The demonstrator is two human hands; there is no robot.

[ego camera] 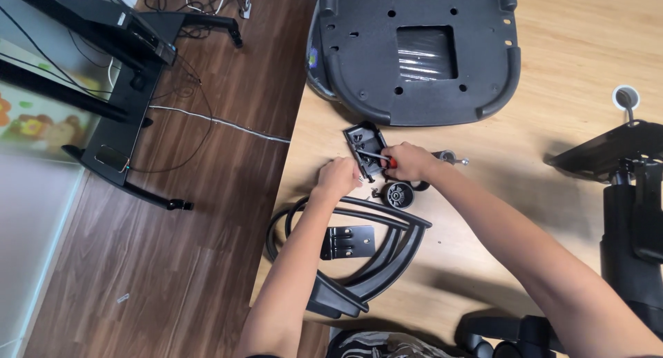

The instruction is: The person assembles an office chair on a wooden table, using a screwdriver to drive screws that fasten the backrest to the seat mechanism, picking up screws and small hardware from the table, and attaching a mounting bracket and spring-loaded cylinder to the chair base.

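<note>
Left hand (336, 178) closed around the lower edge of a small black bracket (364, 147) lying on the light wooden board (566, 47), just below the upturned black seat base (414, 50). Right hand (409, 162) gripping a red-handled screwdriver (378, 156), its shaft laid across the bracket. Caster wheel (399, 194) just beside the hands; two curved black armrests (373, 251) nearer the body.

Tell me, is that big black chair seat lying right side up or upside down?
Upside down: the chair seat shows its ribbed plastic underside, with screw holes and a square opening, facing up on the table.
</note>
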